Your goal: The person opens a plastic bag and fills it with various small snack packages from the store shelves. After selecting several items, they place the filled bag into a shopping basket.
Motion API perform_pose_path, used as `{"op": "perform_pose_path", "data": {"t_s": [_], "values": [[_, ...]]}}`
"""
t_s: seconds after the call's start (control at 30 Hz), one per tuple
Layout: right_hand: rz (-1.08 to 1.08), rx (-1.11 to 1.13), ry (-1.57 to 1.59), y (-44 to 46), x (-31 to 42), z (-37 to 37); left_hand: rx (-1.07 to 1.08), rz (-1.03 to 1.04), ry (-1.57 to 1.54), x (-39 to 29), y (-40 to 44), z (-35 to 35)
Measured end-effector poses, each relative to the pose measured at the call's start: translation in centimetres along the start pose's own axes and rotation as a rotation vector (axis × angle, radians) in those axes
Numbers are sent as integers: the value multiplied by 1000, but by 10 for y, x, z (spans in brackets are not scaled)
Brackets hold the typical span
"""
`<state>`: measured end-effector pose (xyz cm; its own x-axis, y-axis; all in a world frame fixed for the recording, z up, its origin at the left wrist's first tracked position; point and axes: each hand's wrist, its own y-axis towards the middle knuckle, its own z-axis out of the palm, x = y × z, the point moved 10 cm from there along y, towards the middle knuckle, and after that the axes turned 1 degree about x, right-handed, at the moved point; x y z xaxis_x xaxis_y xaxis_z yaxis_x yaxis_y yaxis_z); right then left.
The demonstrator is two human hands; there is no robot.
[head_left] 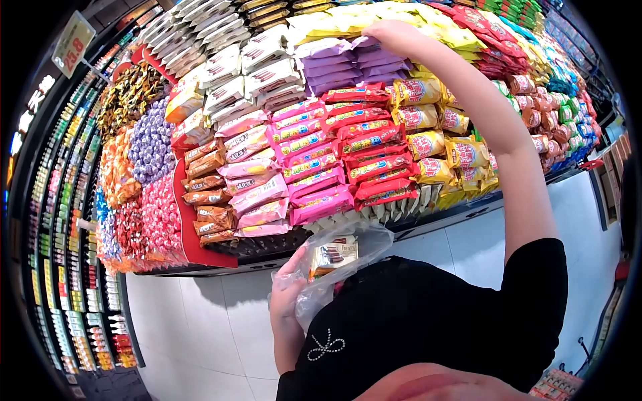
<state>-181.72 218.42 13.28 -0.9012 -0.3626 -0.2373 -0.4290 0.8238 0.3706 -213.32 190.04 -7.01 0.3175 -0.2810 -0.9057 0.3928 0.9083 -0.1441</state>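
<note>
My left hand is closed on a clear plastic bag in front of my black shirt. Inside the bag lies a cream-coloured snack packet with brown wafer sticks pictured on it, and something red shows below it. My right arm stretches far over the display. At its end, my right hand bends down where stacked purple packets meet yellow packets. Its fingers are mostly hidden, so whether they grip a packet does not show.
Rows of pink and red packets fill the near side of the stand. Wrapped candies lie left, behind a red divider. A price sign stands above. Bottle shelves line the left; pale floor tiles lie below.
</note>
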Motion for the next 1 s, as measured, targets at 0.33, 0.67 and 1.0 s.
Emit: {"op": "perform_pose_path", "data": {"t_s": [0.33,0.67,1.0], "values": [[69,-114,489,8,20,-76,-27,-10,-27,9,-1,-5],[71,-255,49,43,76,-11,-74,-35,-47,12,-7,-11],[-48,-184,128,61,58,-3,-26,-40,-33,13,-8,-6]]}}
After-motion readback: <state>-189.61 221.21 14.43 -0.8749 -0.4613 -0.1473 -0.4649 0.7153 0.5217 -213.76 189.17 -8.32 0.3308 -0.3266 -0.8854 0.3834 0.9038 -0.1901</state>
